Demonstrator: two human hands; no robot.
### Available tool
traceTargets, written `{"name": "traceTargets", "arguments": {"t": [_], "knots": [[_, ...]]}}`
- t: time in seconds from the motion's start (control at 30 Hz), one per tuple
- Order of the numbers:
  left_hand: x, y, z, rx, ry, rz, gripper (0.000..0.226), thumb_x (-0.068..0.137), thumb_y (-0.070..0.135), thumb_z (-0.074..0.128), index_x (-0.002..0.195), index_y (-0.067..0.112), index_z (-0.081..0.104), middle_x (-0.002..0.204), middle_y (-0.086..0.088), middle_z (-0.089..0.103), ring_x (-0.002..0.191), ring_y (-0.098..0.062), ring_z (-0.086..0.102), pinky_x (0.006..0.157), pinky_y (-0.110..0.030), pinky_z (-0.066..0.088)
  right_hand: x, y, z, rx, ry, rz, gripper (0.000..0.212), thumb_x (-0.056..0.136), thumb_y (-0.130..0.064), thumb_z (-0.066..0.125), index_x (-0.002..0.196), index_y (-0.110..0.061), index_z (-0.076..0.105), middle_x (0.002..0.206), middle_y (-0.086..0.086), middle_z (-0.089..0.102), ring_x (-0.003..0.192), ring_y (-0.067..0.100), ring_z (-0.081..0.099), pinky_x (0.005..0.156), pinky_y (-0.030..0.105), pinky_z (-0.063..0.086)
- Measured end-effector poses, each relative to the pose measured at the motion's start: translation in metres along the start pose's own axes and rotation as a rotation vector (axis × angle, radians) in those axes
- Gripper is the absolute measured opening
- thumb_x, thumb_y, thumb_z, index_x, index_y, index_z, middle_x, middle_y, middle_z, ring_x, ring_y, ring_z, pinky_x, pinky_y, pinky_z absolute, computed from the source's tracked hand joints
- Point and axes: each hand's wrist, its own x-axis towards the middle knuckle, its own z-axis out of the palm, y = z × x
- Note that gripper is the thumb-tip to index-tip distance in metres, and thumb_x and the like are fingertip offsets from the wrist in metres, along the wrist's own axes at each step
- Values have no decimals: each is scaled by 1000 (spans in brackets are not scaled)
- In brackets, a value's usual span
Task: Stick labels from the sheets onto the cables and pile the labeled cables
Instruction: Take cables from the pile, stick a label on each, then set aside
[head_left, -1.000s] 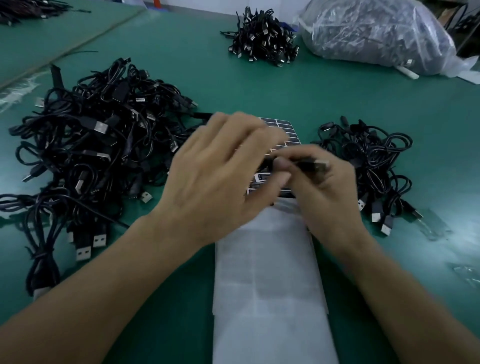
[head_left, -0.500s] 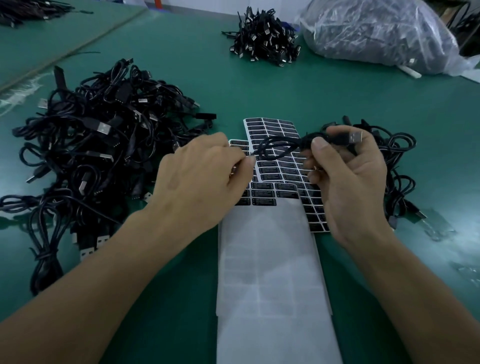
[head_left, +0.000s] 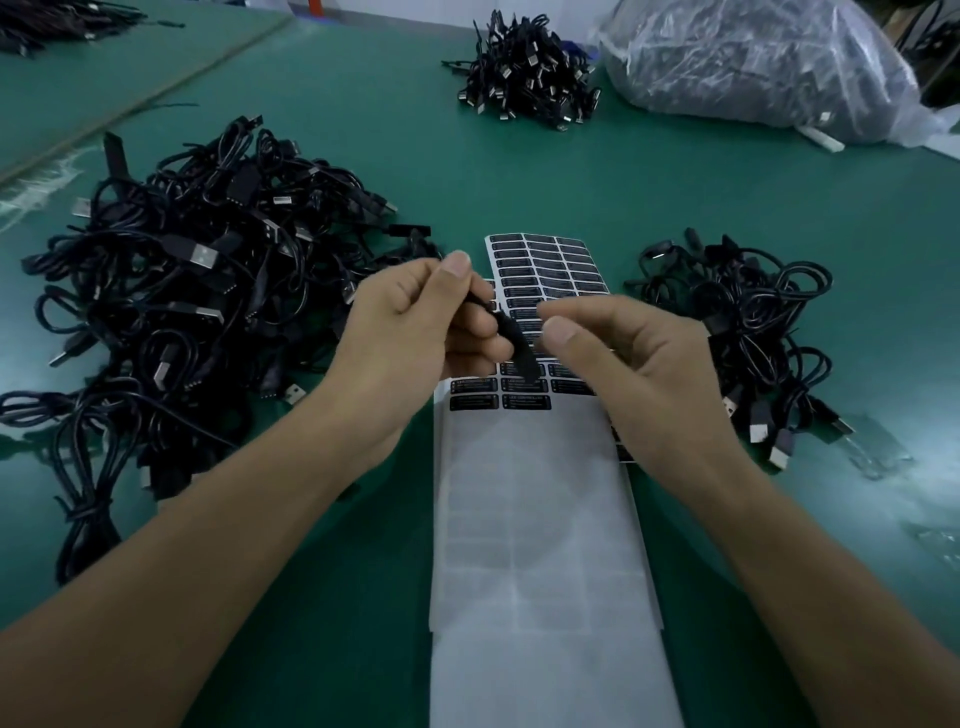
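Pinched by the left hand, the narrow black strip (probably a peeled label) could crease if the right hand, grip unclear, fumbles it.

Both bare forearms reach forward, hands close together. The left hand pinches a black strip between thumb and curled fingers. The right hand hovers just beside it, thumb and forefinger nearly meeting.

Matt green table, paper and plastic.
Black labels are backed by a matt white paper sheet; cables at 9 o'clock are sheathed in smooth black plastic and tipped with bare metal.
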Motion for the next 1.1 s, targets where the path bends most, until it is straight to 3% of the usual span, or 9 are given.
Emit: {"name": "traceTargets", "arguments": {"t": [0.17,0.27,0.4,0.53,0.6,0.7,0.83,0.97,1.1], "knots": [[-3,2,2,-96,5,22,29,106,23,48,89,6,64,65,-1,70,64,-18,73,56,-23,56,0,3,2,-62,-44,-32,26,86,-9,75,94,-33,72,87,-7,77,80,13,70,74,31,58],[-6,5,4,37,93,80,34,102,26,56,79,4,67,58,-3,68,50,-14,68,46,-22,52,3,6,-2,-50,26,-38,35,89,-2,69,89,-36,72,79,-11,72,73,9,62,71,27,54],[-10,1,-1,551,346,510,55,94,31,69,53,2,47,42,-5,47,37,-12,42,41,-24,34,6,7,-5,-75,55,-32,36,95,0,59,92,-34,70,77,-19,65,70,3,52,69,18,46],[-12,1,1,836,263,881,34,92,37,70,68,12,64,60,5,56,58,-15,47,60,-28,37,4,6,-1,-63,-54,-64,31,96,2,56,96,-25,70,94,0,73,89,20,67,85,35,55],[-15,0,3,1042,85,835,29,93,43,63,88,16,72,75,5,65,72,-20,55,70,-32,40,2,5,2,-27,-117,-75,27,94,1,58,96,-22,71,93,0,75,92,21,70,86,37,57],[-17,-1,4,1202,-33,647,33,102,42,46,95,20,71,68,11,54,68,-23,57,58,-30,31,2,4,1,-7,-46,-13,23,91,-1,68,93,-24,70,88,2,75,84,21,70,81,42,59],[-14,-2,1,1194,-70,430,37,100,46,32,93,23,59,69,12,55,70,-20,57,58,-35,42,2,5,-8,-336,112,52,13,90,-26,71,102,-30,69,91,-12,71,84,4,65,77,23,54],[-13,-6,-2,1073,-36,381,31,100,48,32,94,24,50,66,4,61,62,-22,57,57,-44,49,-2,3,-9,-972,-157,150,77,74,-77,55,134,-30,58,129,-8,52,121,14,45,101,34,37],[-9,-13,-5,969,-27,406,20,104,38,38,97,21,47,50,8,43,44,-13,36,47,-32,25,-2,0,-8,-937,-161,202,79,66,-79,58,127,-29,61,115,-8,52,112,15,49,93,33,41]]}}
